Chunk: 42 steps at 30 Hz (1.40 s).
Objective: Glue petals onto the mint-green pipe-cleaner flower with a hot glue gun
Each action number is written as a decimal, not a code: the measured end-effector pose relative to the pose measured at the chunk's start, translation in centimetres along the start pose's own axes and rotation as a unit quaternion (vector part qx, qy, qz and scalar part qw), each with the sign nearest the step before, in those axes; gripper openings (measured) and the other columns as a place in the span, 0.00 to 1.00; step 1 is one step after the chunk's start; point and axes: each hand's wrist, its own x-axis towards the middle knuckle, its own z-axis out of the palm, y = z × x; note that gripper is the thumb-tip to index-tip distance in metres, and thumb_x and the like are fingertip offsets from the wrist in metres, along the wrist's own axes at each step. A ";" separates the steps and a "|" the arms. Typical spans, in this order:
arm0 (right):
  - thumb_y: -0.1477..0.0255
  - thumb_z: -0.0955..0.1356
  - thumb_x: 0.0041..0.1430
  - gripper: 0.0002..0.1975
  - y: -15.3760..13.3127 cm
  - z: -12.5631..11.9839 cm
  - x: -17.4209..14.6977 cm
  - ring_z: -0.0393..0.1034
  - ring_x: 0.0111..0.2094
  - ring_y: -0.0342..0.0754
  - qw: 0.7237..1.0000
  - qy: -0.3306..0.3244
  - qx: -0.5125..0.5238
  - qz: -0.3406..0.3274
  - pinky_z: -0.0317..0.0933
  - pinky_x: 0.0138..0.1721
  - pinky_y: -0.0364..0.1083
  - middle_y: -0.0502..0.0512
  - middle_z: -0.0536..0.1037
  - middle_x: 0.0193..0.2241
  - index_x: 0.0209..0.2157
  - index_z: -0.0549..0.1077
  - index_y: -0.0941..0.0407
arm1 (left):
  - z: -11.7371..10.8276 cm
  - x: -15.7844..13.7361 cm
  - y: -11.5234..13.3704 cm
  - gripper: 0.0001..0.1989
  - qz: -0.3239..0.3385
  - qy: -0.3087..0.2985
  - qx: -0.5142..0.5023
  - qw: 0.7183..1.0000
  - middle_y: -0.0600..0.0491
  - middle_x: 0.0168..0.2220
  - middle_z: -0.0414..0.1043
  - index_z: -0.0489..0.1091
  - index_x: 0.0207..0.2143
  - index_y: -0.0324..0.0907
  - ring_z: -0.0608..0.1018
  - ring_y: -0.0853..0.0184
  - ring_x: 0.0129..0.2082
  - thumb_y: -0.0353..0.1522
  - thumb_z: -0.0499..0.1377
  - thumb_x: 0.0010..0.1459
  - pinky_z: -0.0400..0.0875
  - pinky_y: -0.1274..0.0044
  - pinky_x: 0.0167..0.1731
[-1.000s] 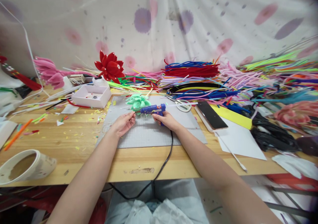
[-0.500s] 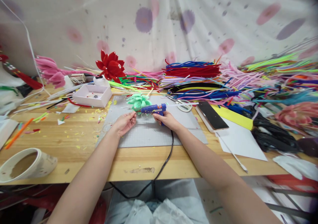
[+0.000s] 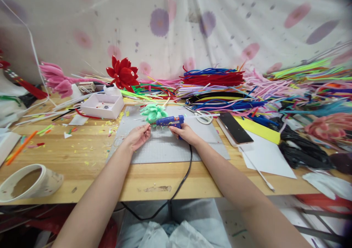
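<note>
My right hand [image 3: 184, 132] is closed round the grip of a blue hot glue gun [image 3: 169, 121], its nozzle pointing left. A clear glue stick [image 3: 205, 115] sticks out of its back end, and a black cord [image 3: 184, 178] hangs down from the grip. The fingers of my left hand [image 3: 139, 136] are pinched together just beside the nozzle; what they hold is too small to make out. Right behind the gun, a mint-green flower [image 3: 154, 112] of fuzzy petals lies on the grey mat [image 3: 165, 151], partly covered by the gun.
Scissors [image 3: 204, 117] lie on the mat's far right. A phone [image 3: 235, 128], yellow card [image 3: 258, 129] and white paper are to the right. Bundles of pipe cleaners [image 3: 214, 78] line the back. A white box [image 3: 103, 107], red flower [image 3: 123, 73] and cup [image 3: 31, 184] are left.
</note>
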 end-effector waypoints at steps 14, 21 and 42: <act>0.53 0.67 0.45 0.21 0.0 0.1 0.1 0.55 0.17 0.38 1.000 -0.011 0.014 0.008 0.52 0.20 0.41 0.44 0.62 0.15 0.21 0.65 0.57 | 0.0 0.0 0.0 0.06 0.003 0.006 -0.008 1.000 0.54 0.20 0.65 0.68 0.25 0.33 0.66 0.80 0.18 0.23 0.55 0.54 0.64 0.88 0.19; 0.52 0.67 0.45 0.22 -0.8 -0.4 -0.6 0.53 0.18 0.37 0.984 -0.092 0.154 -0.014 0.51 0.19 0.40 0.47 0.64 0.19 0.22 0.66 0.58 | 0.3 -0.1 0.1 0.08 0.003 0.025 -0.005 1.000 0.54 0.20 0.66 0.68 0.26 0.33 0.66 0.80 0.18 0.22 0.52 0.56 0.63 0.88 0.18; 0.52 0.65 0.47 0.23 1.8 -5.2 1.1 0.69 0.33 0.51 0.905 0.325 -0.266 0.066 0.60 0.35 0.47 0.57 0.76 0.29 0.35 0.74 0.58 | 0.7 -0.7 0.6 0.02 0.056 -0.021 -0.103 0.993 0.56 0.22 0.65 0.67 0.27 0.35 0.65 0.79 0.19 0.24 0.57 0.53 0.62 0.86 0.17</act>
